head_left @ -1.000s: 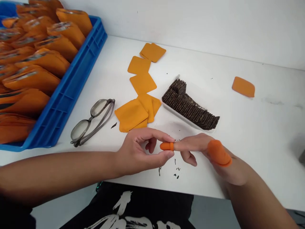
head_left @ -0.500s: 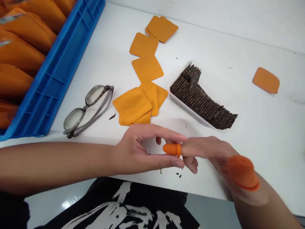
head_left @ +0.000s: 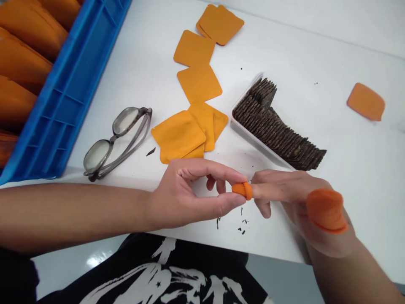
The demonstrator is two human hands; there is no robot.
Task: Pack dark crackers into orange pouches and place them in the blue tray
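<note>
My left hand (head_left: 177,196) pinches an orange rubber finger cot (head_left: 241,191) between thumb and index finger. The cot has a rolled rim and sits on the tip of a finger of my right hand (head_left: 294,185). That finger points left, while the other fingers I can see bend downward. A second orange finger cot (head_left: 325,209) covers my right thumb. Just beyond my hands stands a clear plastic tub (head_left: 262,147) packed with a row of thin dark brown slices (head_left: 278,131). Several flat orange pouches (head_left: 179,133) overlap behind my left hand.
Folded eyeglasses (head_left: 111,140) lie on the white table left of the pouches. A blue crate (head_left: 68,90) holding larger orange packets (head_left: 28,25) fills the upper left. One small orange piece (head_left: 366,102) lies far right. Dark crumbs (head_left: 242,230) are scattered near the front edge.
My left fingers have closed onto the cot, which looks shorter and more squashed, and both hands have shifted slightly. The view has moved a little, so table items sit higher.
</note>
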